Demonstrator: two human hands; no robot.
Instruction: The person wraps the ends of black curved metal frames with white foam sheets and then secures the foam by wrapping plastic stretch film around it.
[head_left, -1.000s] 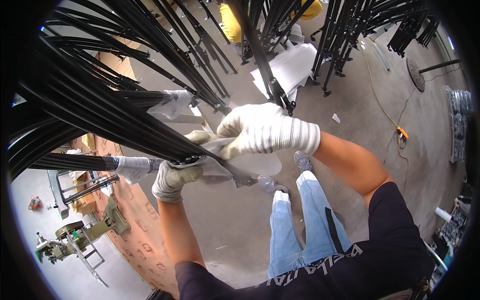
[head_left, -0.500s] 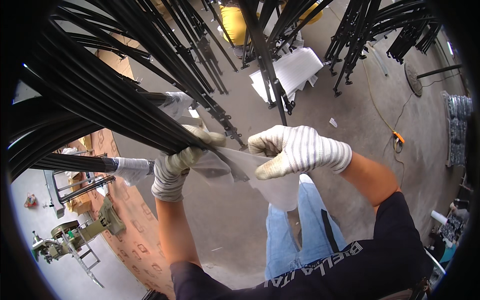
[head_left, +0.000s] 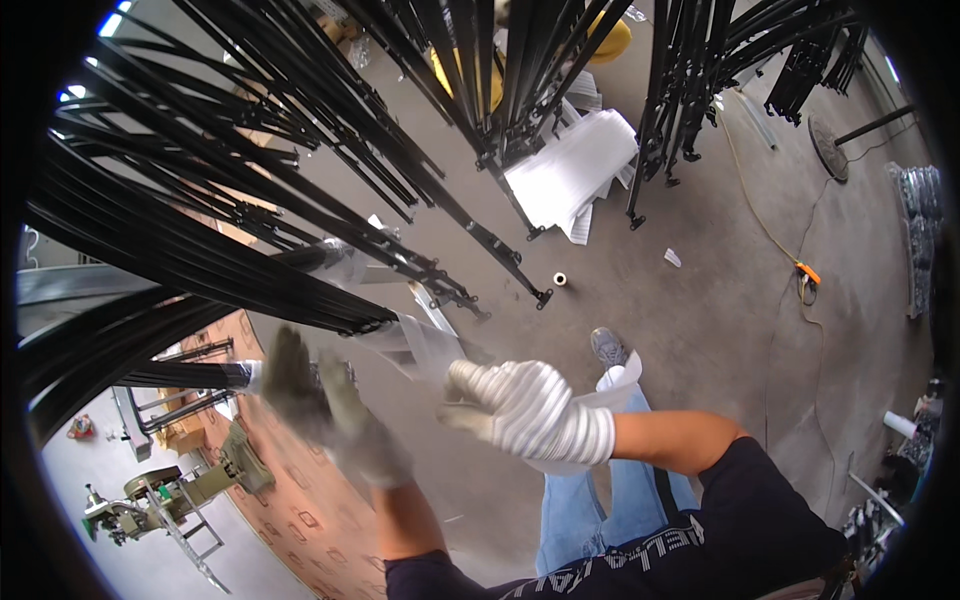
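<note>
A thick bundle of black tubes [head_left: 230, 280] slants in from the left, its near end at mid-picture. A thin translucent white wrapping sheet [head_left: 430, 345] lies against that end and runs to my right hand [head_left: 535, 410], whose gloved fingers are closed on it. More of the sheet shows below and to the right of that hand. My left hand [head_left: 335, 410], in a knit glove and smeared by motion, is off the bundle, below its end. Its thumb and fingers are apart, with nothing visible in them.
Several black tubes with end brackets [head_left: 510, 255] hang ahead. White sheets [head_left: 570, 170] lie stacked on the floor, with a small roll [head_left: 560, 279] nearer. Another wrapped tube end [head_left: 240, 375] sticks out at left above a patterned orange board [head_left: 300, 500]. A cable with an orange connector [head_left: 808, 273] lies at right.
My left hand has let go of the bundle's end and moved down and left, opening. My right hand has moved down and left with the sheet. The view has shifted slightly.
</note>
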